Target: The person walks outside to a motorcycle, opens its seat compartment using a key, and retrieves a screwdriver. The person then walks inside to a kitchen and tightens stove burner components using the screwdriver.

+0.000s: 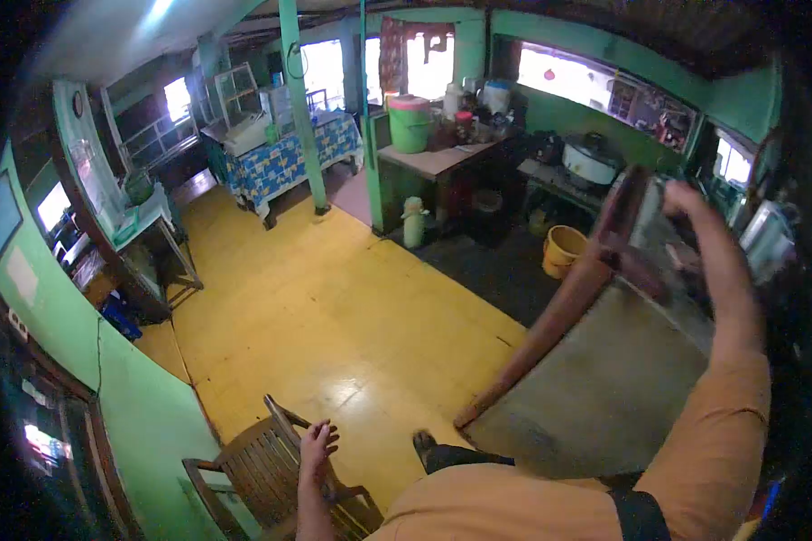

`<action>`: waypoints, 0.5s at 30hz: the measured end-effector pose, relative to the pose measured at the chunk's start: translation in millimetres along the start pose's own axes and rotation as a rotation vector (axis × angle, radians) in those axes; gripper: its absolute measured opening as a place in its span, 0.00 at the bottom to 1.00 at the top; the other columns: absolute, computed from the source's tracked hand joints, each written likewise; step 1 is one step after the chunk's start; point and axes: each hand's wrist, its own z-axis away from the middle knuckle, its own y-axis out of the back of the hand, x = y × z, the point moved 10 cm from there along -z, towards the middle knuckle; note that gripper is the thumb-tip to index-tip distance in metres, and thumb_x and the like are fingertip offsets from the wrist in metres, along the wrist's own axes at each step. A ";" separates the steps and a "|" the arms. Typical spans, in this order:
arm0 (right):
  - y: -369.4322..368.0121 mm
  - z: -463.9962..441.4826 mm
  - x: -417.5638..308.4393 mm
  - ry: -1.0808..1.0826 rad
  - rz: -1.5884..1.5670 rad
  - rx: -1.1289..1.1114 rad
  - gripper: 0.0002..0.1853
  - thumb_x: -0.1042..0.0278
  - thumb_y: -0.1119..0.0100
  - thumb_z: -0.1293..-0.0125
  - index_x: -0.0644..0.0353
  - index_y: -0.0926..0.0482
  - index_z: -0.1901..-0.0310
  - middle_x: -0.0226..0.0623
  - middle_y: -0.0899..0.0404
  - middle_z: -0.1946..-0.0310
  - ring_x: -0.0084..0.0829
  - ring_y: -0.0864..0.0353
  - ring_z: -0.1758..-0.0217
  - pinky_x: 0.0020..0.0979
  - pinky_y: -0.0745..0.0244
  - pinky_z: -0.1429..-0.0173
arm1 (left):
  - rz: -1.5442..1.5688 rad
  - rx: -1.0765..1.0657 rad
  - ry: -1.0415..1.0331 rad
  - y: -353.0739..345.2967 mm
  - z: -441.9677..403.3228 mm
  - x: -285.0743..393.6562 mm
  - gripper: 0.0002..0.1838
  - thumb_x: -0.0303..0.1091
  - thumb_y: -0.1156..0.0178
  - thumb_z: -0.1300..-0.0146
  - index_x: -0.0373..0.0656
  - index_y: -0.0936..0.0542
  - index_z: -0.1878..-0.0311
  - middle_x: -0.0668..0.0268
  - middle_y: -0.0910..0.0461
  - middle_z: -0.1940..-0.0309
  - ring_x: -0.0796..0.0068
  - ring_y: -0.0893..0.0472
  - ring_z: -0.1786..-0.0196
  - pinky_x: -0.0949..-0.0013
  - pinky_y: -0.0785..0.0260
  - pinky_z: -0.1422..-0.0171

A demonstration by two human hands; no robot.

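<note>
My left hand (318, 444) hangs low beside the wooden slatted chair (263, 464), its fingers slightly curled and apart, with nothing in it. On the right, my right arm reaches up and forward, and my right hand (684, 197) is at the top of a brown wooden-framed panel (595, 374). The fingers of that hand are blurred and partly hidden, so its grip is unclear. The panel leans at a slant to the right of my body, its lower corner near the yellow floor (334, 307).
Beyond the panel are a yellow bucket (564, 249) and a white cooker (591, 160). A green post (303, 117) stands near a table with blue patterned cloth (275, 171). A green bucket (410, 124) sits on a counter (442, 160); a pale green jug (413, 224) is below.
</note>
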 end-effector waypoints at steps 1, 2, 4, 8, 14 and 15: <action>-0.2 10.8 4.4 -0.062 0.061 0.029 0.10 0.67 0.36 0.50 0.64 0.18 0.67 0.50 0.18 0.66 0.43 0.18 0.64 0.45 0.24 0.61 | -0.010 0.007 0.011 17.0 -32.5 -2.4 0.17 0.37 0.45 0.28 0.42 0.27 0.41 0.60 0.21 0.53 0.70 0.19 0.63 0.69 0.26 0.66; 8.2 21.5 0.0 -0.096 0.090 0.051 0.09 0.70 0.37 0.51 0.63 0.18 0.67 0.50 0.17 0.66 0.43 0.17 0.64 0.45 0.24 0.62 | 0.020 0.027 0.020 34.4 -72.7 -8.6 0.17 0.38 0.46 0.28 0.41 0.27 0.41 0.59 0.20 0.53 0.69 0.18 0.63 0.70 0.26 0.67; 38.3 53.9 -24.0 -0.131 0.178 0.129 0.09 0.72 0.34 0.55 0.63 0.16 0.70 0.49 0.16 0.68 0.43 0.15 0.64 0.43 0.21 0.60 | -0.063 0.049 -0.062 67.4 -146.5 -20.9 0.16 0.37 0.44 0.30 0.38 0.25 0.45 0.58 0.19 0.57 0.72 0.18 0.66 0.72 0.27 0.69; 32.4 37.9 -14.0 -0.256 0.171 0.044 0.10 0.69 0.37 0.50 0.62 0.18 0.66 0.45 0.19 0.68 0.40 0.19 0.64 0.42 0.24 0.61 | -0.798 0.345 0.122 185.4 -212.8 -145.2 0.18 0.47 0.39 0.38 0.39 0.22 0.59 0.58 0.19 0.73 0.61 0.20 0.70 0.57 0.27 0.57; 48.6 12.7 38.5 -0.579 0.026 -0.114 0.12 0.65 0.42 0.43 0.61 0.20 0.60 0.39 0.22 0.67 0.36 0.24 0.65 0.39 0.28 0.62 | -0.941 0.016 0.531 175.4 -313.4 -133.1 0.17 0.46 0.43 0.37 0.40 0.20 0.59 0.56 0.18 0.69 0.58 0.20 0.67 0.56 0.27 0.56; 53.6 8.7 45.5 -0.653 -0.023 -0.120 0.12 0.65 0.42 0.42 0.61 0.21 0.59 0.38 0.23 0.67 0.35 0.24 0.65 0.39 0.29 0.62 | -0.954 -0.022 0.554 173.8 -338.2 -126.0 0.17 0.46 0.44 0.37 0.41 0.20 0.59 0.56 0.18 0.69 0.58 0.19 0.66 0.56 0.27 0.56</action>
